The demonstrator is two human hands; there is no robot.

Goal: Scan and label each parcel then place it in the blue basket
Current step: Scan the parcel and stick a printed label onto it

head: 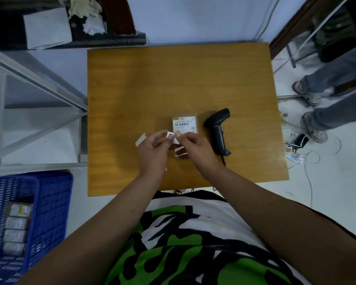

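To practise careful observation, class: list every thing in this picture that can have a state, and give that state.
left hand: pinches the small label.
right hand: pinches the small label too.
small label: held between the hands, above the parcel.
parcel: lying flat on the table, printed label facing up.
scanner: lying on the table right of the parcel, untouched.
blue basket: holds a row of parcels.
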